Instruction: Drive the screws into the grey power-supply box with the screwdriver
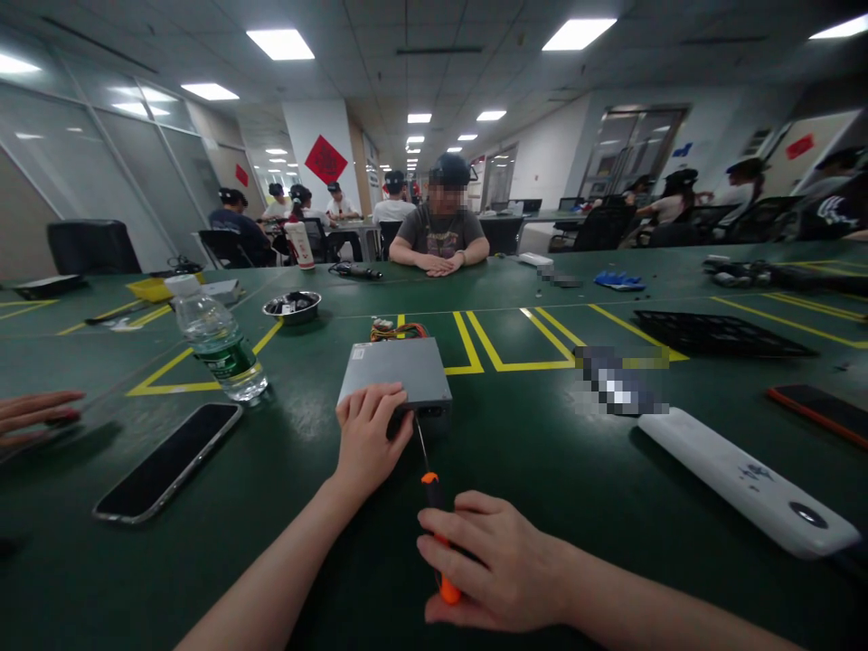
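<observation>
Right hand (498, 565): gripping the screwdriver (430, 481) by its handle.
Left hand (370, 425): holding the box (400, 362) at its near edge, fingers on top.
Tip (418, 419): at the box's near face, contact unclear.
Box: on the table (556, 452), wires (400, 332) just behind.
Left of box: phone (169, 466) and bottle (221, 339), bowl (293, 313) beyond.

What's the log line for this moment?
left hand: on grey metal box | right hand: holding orange-black screwdriver, tip by box's near side | contact: unclear
</observation>
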{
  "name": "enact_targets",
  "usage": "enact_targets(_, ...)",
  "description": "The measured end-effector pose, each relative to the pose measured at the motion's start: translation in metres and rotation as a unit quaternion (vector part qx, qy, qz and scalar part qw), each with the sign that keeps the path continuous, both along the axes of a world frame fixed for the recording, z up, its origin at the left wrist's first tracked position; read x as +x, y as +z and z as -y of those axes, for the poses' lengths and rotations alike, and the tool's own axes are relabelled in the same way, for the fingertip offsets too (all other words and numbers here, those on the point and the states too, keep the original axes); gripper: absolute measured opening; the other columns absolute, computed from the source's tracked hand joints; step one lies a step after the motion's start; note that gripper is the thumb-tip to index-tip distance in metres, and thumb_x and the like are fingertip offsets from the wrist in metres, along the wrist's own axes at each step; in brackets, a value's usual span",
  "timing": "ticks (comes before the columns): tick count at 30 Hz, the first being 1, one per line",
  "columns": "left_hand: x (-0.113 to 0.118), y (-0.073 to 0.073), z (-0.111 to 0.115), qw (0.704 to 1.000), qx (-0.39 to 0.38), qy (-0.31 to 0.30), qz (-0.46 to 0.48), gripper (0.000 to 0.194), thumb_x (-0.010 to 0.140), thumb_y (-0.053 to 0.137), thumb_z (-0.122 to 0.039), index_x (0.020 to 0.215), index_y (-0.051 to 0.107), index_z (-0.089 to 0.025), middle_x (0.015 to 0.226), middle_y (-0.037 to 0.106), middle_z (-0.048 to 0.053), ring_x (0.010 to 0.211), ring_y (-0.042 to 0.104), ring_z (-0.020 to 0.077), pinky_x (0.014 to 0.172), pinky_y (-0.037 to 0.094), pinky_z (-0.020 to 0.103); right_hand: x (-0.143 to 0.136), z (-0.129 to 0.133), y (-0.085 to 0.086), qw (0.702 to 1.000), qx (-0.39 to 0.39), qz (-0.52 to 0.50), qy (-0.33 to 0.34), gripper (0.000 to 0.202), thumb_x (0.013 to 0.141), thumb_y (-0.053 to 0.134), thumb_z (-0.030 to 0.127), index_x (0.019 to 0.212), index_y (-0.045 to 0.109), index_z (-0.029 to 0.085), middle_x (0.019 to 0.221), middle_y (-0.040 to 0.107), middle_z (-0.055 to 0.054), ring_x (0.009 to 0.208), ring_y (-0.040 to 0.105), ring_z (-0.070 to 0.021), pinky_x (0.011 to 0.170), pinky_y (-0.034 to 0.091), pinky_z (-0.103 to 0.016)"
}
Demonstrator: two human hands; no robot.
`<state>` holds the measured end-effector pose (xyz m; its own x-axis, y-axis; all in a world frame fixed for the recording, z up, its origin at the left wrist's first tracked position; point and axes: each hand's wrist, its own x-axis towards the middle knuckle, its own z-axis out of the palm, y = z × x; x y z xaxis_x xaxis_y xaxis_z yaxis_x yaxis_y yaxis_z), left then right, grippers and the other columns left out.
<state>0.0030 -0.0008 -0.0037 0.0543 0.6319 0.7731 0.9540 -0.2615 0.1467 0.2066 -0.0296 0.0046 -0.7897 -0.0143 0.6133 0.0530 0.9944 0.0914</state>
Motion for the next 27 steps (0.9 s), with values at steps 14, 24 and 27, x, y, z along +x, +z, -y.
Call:
enact_targets(14, -0.0016, 0.0019, -0.0022, 1.0, 0.004, -0.008, -0.014, 0.019, 0.079, 0.056, -0.024, 0.098, 0.055, -0.025, 0.104, 0.063, 0.003, 0.097, 0.053, 0.0217, 0.083, 0.031, 0.038, -0.0001, -0.0049, 0.0029, 1.0, -0.01, 0.008, 0.01, 0.033, 0.091, 0.039, 0.04, 0.102, 0.055, 0.013, 0.099, 0.063, -0.012, 0.065, 0.06, -0.015, 0.061, 0.048, -0.029)
enact_targets(24, 0.0007, 0.0042, -0.0004, 1.0, -0.004, -0.002, -0.009, 0.019, 0.078, 0.057, -0.024, 0.097, 0.055, -0.024, 0.104, 0.063, 0.003, 0.098, 0.052, 0.0214, 0.083, 0.032, 0.039, 0.0049, -0.0069, 0.0056, 0.996, -0.068, 0.061, 0.017, 0.039, 0.09, 0.039, 0.043, 0.11, 0.051, 0.012, 0.106, 0.06, -0.016, 0.08, 0.061, -0.0184, 0.066, 0.05, -0.03)
enact_targets(27, 0.0005, 0.0038, 0.0, 1.0, -0.008, 0.0, -0.006, 0.019, 0.078, 0.057, -0.024, 0.097, 0.055, -0.024, 0.104, 0.063, 0.003, 0.098, 0.052, 0.0217, 0.083, 0.032, 0.039, 0.0052, -0.0051, 0.0061, 0.998, -0.049, 0.05, 0.009, 0.037, 0.089, 0.043, 0.043, 0.108, 0.052, 0.012, 0.104, 0.061, -0.015, 0.081, 0.062, -0.0185, 0.065, 0.051, -0.029)
